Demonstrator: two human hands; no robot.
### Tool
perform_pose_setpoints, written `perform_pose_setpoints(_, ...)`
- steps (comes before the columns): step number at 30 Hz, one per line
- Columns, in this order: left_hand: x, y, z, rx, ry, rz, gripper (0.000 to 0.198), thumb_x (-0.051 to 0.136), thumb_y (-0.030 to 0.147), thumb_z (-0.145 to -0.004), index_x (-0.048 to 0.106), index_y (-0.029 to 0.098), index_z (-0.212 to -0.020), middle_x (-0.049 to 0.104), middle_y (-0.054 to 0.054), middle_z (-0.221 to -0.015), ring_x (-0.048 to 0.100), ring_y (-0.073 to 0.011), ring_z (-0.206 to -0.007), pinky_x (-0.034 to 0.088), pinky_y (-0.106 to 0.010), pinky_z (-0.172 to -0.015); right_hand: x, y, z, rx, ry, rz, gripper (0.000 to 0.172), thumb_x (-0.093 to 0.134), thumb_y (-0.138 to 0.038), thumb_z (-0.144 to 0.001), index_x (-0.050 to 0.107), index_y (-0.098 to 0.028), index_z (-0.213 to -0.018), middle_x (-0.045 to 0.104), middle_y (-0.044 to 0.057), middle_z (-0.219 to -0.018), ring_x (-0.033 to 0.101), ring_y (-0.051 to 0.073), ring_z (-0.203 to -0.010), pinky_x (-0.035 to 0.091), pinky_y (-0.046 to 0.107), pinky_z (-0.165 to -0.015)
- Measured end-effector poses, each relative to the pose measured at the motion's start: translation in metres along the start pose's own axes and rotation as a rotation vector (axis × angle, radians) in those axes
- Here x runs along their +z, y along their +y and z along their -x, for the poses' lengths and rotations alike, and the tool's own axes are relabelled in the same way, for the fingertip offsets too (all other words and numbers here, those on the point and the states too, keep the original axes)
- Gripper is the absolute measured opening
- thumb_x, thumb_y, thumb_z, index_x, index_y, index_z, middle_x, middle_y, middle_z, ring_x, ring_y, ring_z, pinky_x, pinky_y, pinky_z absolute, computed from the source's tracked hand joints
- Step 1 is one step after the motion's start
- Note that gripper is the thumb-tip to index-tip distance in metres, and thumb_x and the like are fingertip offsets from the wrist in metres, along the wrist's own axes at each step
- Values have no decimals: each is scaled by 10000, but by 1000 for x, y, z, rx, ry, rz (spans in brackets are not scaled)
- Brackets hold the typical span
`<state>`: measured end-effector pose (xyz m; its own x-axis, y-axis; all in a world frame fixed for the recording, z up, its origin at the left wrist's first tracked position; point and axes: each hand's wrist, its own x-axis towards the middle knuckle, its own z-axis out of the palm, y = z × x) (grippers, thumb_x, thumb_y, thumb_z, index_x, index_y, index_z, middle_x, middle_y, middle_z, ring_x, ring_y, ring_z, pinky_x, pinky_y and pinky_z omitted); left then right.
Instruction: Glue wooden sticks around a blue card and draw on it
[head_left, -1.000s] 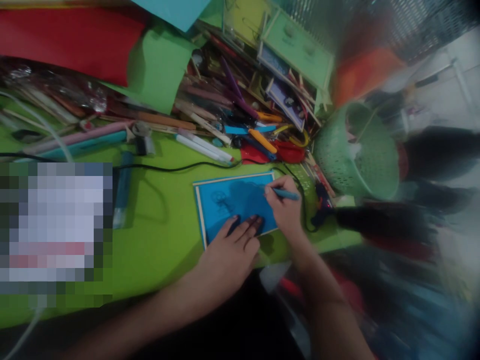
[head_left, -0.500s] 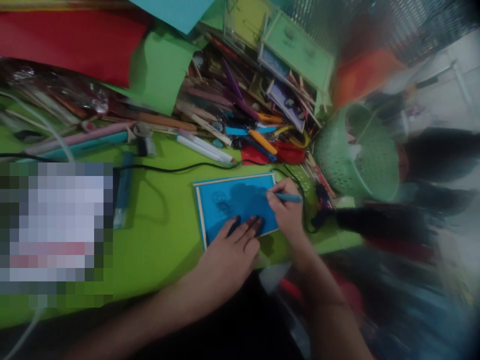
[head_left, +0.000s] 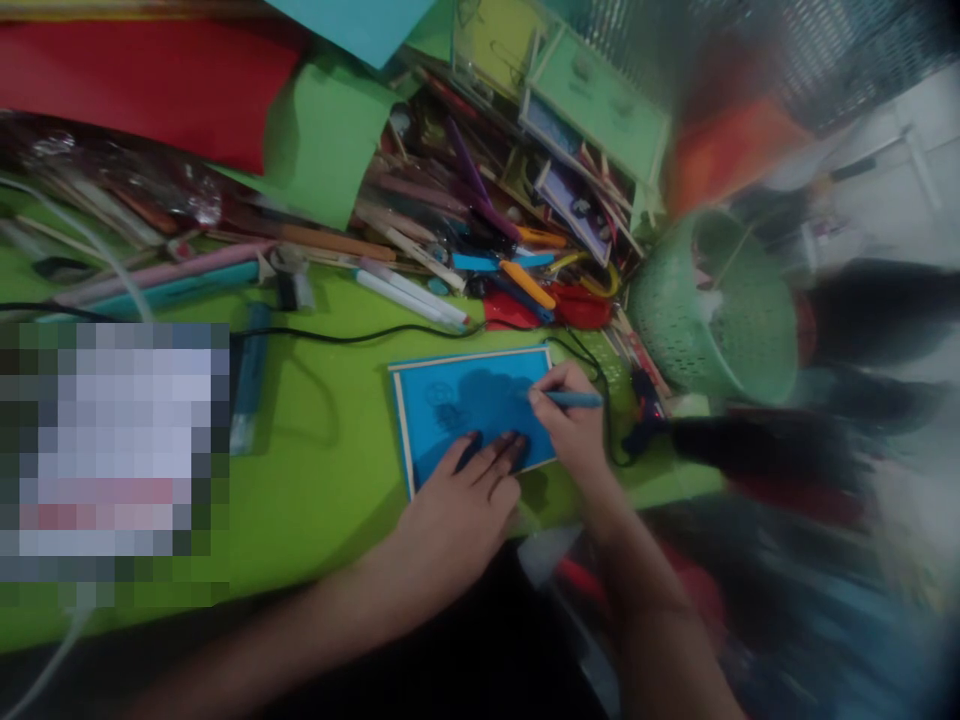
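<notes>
A blue panel [head_left: 420, 455] edged with light wooden strips lies on the green tabletop [head_left: 322, 530]. Dark drawn marks [head_left: 444, 405] show on its left part. My left hand [head_left: 469, 510] rests on the panel's lower edge with its fingers spread. Pinched in my right hand [head_left: 570, 425] is a blue pen [head_left: 574, 398], its tip end over the panel's right side. Whether the tip touches the surface is too blurred to tell.
Behind the panel a black cable [head_left: 352, 336] crosses the table, with white markers [head_left: 409, 298] and a heap of scissors and sticks beyond. A green basket [head_left: 675, 310] stands at the right. Red paper [head_left: 150, 90] lies far left.
My right hand and the pen have shifted very slightly to the left over the panel. My left hand stays in place.
</notes>
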<state>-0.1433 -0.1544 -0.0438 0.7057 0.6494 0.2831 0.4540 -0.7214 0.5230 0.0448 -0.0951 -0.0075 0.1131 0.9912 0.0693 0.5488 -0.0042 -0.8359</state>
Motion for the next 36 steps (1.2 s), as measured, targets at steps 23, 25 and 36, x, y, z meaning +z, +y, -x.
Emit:
perform_pose_setpoints(23, -1, 1, -1, -2, 7, -8, 135, 590, 261, -1019, 661, 153, -1057, 625, -167, -1497, 590, -301, -1400, 391, -531, -1168, 1, 6, 0, 37, -22, -139, 108, 673, -315, -861, 601, -247, -817, 649, -37, -687, 625, 151, -624, 504, 286, -603)
perform_pose_setpoints(25, -1, 1, 0, -2, 1, -8, 143, 583, 262, -1023, 661, 151, -1068, 619, -168, -1503, 588, -301, -1402, 388, -531, -1171, 1, 7, 0, 45, -28, -147, 112, 681, -318, -860, 604, -246, -820, 648, -37, -687, 621, 150, -619, 502, 284, -598)
perform_pose_setpoints(36, 0, 1, 0, -11, 5, 8, 162, 538, 264, -1043, 655, 152, -1055, 623, -172, -1497, 582, -304, -1410, 391, -546, -1174, 2, 4, 0, 17, -90, -52, 87, 668, -290, -858, 613, -237, -816, 637, -34, -698, 583, 142, -610, 458, 282, -585)
